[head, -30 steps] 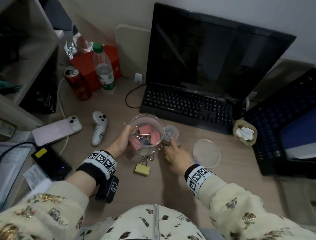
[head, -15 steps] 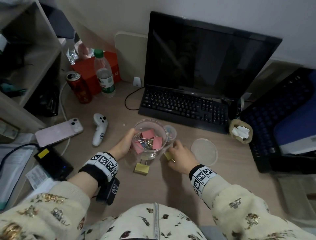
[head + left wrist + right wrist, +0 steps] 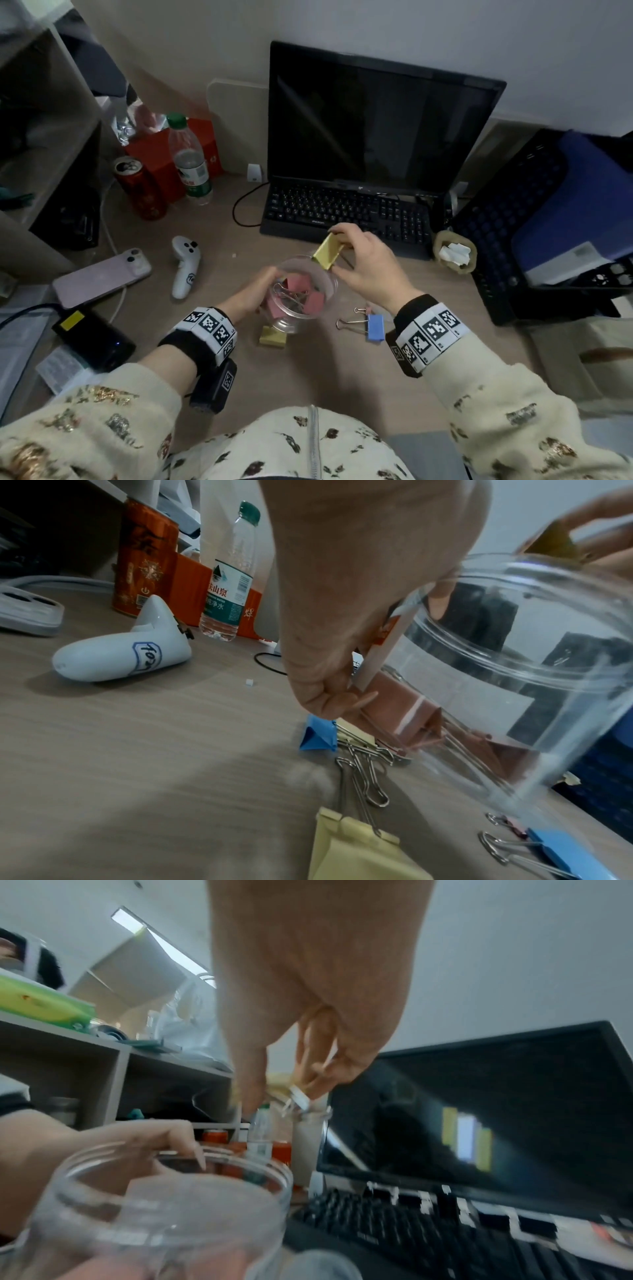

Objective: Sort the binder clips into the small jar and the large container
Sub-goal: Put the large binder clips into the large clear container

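Note:
My left hand (image 3: 265, 284) grips the left wall of the large clear container (image 3: 328, 288), which holds several pink binder clips (image 3: 297, 283). Just above the container's far rim, my right hand (image 3: 339, 251) pinches a yellow binder clip (image 3: 327, 254). In the right wrist view the yellow clip (image 3: 283, 1087) sits between thumb and fingers over the container (image 3: 171, 1183). On the desk lie another yellow clip (image 3: 272, 337), a blue clip (image 3: 375, 327) and a small pink clip (image 3: 366, 310). The left wrist view shows my left hand (image 3: 342, 615), the container (image 3: 514, 669) and a small blue clip (image 3: 316, 737). The small jar is hidden.
A black keyboard (image 3: 346, 212) and monitor (image 3: 376, 120) stand behind the container. A white controller (image 3: 185, 267), pink phone (image 3: 102, 277), water bottle (image 3: 190, 161) and red can (image 3: 140, 188) lie to the left. A black crate (image 3: 534, 219) fills the right side.
My right hand has lifted the yellow clip off the desk and up over the container's rim. The blue clip beneath my right wrist has come into view. My left hand keeps hold of the container.

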A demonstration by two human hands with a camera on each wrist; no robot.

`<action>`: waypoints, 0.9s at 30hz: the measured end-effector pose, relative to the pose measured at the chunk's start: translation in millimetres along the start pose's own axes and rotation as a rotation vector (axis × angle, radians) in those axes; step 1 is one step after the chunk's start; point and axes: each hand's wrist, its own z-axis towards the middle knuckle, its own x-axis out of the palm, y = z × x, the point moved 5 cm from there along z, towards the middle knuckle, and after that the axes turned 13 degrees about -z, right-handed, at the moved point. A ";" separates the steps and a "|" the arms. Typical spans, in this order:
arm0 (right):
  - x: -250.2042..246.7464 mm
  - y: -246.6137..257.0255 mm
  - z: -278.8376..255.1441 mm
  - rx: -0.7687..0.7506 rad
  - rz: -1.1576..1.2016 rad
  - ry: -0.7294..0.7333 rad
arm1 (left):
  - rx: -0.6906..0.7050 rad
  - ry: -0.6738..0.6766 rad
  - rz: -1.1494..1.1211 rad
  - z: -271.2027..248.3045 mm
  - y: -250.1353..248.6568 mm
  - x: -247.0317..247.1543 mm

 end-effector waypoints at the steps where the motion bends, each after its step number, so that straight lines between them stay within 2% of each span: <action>1: -0.1 8.3 1.5 -0.059 -0.036 0.095 | 0.013 0.030 -0.006 -3.2 -2.3 3.6; 4: 12.4 25.1 -1.7 -0.211 -0.246 0.348 | 0.000 0.098 -0.065 -2.0 -0.6 8.5; 6: 24.6 32.3 -6.0 -0.296 -0.329 0.443 | 0.002 0.097 -0.081 -3.5 -0.9 10.8; 10: 47.3 48.0 -9.0 -0.478 -0.443 0.465 | -0.022 0.097 -0.136 -9.9 1.5 16.6; 16: 66.8 56.6 -18.2 -0.547 -0.253 0.580 | -0.048 0.150 -0.084 -16.2 -0.1 15.7; 19: 69.2 57.5 -19.9 -0.620 -0.276 0.570 | -0.063 0.148 -0.047 -16.8 4.2 13.6; 21: 67.5 59.4 -18.4 -0.636 -0.318 0.508 | -0.068 0.141 -0.047 -18.9 3.6 12.1; 27: 62.6 53.2 -9.0 -0.504 -0.411 0.259 | -0.051 0.120 -0.156 -19.5 -4.0 11.6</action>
